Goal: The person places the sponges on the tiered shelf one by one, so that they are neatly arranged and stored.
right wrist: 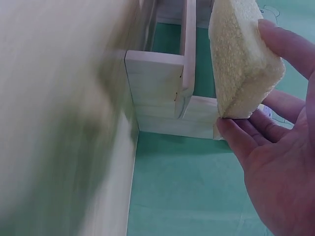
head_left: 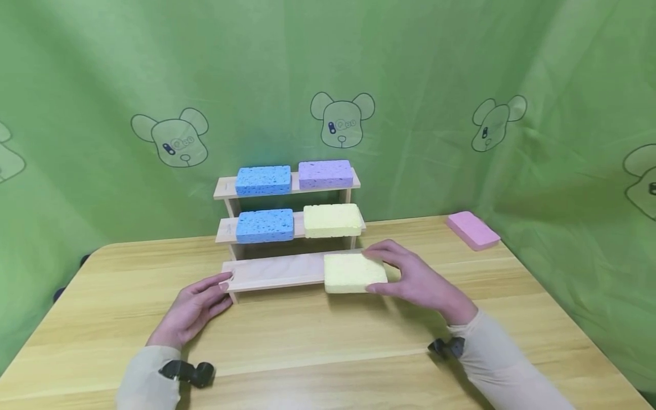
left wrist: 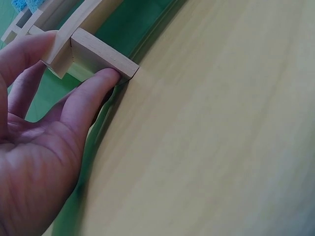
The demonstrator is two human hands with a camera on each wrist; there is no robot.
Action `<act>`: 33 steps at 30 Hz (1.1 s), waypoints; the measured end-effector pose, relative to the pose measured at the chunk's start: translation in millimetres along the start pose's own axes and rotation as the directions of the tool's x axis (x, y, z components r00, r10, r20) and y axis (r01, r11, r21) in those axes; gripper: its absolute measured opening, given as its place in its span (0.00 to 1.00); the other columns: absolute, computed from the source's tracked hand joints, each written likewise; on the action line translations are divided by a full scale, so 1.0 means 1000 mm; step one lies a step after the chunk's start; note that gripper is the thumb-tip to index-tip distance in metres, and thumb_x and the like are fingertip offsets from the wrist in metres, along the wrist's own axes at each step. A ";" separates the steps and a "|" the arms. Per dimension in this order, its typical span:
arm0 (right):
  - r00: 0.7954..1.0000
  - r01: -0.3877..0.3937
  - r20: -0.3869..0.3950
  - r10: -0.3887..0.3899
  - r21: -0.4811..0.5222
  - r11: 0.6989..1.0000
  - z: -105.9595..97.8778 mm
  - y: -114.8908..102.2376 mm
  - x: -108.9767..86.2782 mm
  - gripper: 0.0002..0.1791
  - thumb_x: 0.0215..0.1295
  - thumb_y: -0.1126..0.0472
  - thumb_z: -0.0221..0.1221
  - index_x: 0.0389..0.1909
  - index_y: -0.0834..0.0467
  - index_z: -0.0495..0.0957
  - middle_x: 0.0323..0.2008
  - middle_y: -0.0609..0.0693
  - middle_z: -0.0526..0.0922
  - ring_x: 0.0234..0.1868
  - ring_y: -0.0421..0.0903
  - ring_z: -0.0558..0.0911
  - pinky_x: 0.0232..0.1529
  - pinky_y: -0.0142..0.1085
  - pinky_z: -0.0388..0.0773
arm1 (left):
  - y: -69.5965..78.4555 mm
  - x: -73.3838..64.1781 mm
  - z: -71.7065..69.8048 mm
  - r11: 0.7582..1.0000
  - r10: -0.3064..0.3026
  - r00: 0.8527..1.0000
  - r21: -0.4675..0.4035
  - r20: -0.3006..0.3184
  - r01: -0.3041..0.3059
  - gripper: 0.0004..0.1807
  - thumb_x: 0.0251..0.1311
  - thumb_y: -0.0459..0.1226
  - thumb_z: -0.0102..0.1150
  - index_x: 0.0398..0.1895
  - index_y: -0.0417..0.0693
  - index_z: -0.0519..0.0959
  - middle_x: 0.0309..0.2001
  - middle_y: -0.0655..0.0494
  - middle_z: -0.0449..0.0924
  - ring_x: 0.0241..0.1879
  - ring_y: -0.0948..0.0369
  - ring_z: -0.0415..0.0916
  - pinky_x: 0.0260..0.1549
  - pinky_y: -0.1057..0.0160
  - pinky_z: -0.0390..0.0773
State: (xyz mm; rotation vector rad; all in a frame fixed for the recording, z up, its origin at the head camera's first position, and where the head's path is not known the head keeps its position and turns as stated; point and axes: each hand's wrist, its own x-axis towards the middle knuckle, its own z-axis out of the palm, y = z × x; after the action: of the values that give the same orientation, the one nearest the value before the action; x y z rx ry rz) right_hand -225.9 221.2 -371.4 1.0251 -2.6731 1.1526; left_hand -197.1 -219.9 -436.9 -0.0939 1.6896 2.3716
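Observation:
A three-step wooden rack [head_left: 279, 270] stands on the table. My left hand [head_left: 195, 307] grips the left end of its bottom step, the thumb against the end piece [left wrist: 101, 58] in the left wrist view. My right hand [head_left: 412, 276] pinches a pale yellow sponge [head_left: 353, 273] between thumb and fingers at the right of the bottom step. In the right wrist view this yellow sponge [right wrist: 241, 64] is held tilted, with a gap between it and the step board [right wrist: 188, 54]. A second yellow sponge [head_left: 332, 221] lies on the middle step beside a blue sponge [head_left: 264, 226].
On the top step lie another blue sponge [head_left: 263, 180] and a purple sponge [head_left: 325, 174]. A pink sponge [head_left: 472, 230] lies near the right edge of the wooden table [head_left: 287, 364]. A green curtain [head_left: 410, 62] with printed bear heads hangs behind and at the sides.

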 end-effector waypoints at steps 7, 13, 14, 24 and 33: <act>1.000 0.010 0.007 -0.010 0.000 1.000 0.005 -0.005 0.006 0.36 0.54 0.49 0.73 0.63 0.59 0.75 0.59 0.47 0.73 0.61 0.49 0.72 0.65 0.50 0.67 | 0.001 -0.002 0.000 1.000 0.001 1.000 -0.008 0.002 -0.001 0.12 0.67 0.28 0.56 0.47 0.51 0.84 0.64 0.44 0.66 0.53 0.58 0.77 0.59 0.55 0.74; 1.000 0.018 0.009 -0.017 -0.009 1.000 0.008 -0.008 0.010 0.36 0.55 0.49 0.72 0.63 0.60 0.74 0.59 0.48 0.73 0.61 0.49 0.72 0.65 0.51 0.67 | 0.000 -0.001 0.000 1.000 -0.002 1.000 -0.016 -0.001 0.002 0.13 0.67 0.28 0.56 0.47 0.51 0.85 0.63 0.46 0.67 0.53 0.57 0.78 0.58 0.55 0.75; 1.000 0.018 0.009 -0.018 -0.008 1.000 0.009 -0.008 0.011 0.37 0.55 0.49 0.72 0.63 0.60 0.74 0.60 0.48 0.73 0.61 0.49 0.72 0.65 0.51 0.67 | 0.000 0.000 0.000 1.000 -0.006 1.000 -0.019 -0.001 0.006 0.13 0.67 0.28 0.56 0.46 0.52 0.85 0.63 0.47 0.68 0.53 0.57 0.78 0.58 0.55 0.75; 1.000 0.001 0.025 -0.001 -0.001 1.000 0.018 -0.011 0.018 0.38 0.55 0.48 0.72 0.64 0.59 0.73 0.60 0.47 0.72 0.62 0.48 0.71 0.66 0.50 0.66 | 0.000 -0.002 0.000 1.000 -0.004 1.000 -0.029 -0.001 0.004 0.13 0.67 0.27 0.56 0.48 0.49 0.84 0.61 0.47 0.69 0.52 0.57 0.78 0.58 0.54 0.75; 0.999 0.005 0.037 -0.005 0.014 1.000 0.021 -0.017 0.025 0.38 0.56 0.47 0.71 0.64 0.59 0.73 0.62 0.47 0.71 0.64 0.49 0.69 0.67 0.50 0.64 | 0.000 0.001 0.000 0.999 -0.016 1.000 -0.041 -0.005 0.016 0.13 0.66 0.27 0.57 0.47 0.51 0.84 0.64 0.44 0.66 0.53 0.56 0.78 0.58 0.54 0.74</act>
State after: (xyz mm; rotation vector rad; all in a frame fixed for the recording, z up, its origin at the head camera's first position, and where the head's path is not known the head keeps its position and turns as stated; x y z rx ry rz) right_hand -231.3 184.8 -368.3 1.0648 -2.6929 1.1645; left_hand -197.9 -220.0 -437.0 -0.1202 1.6366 2.3972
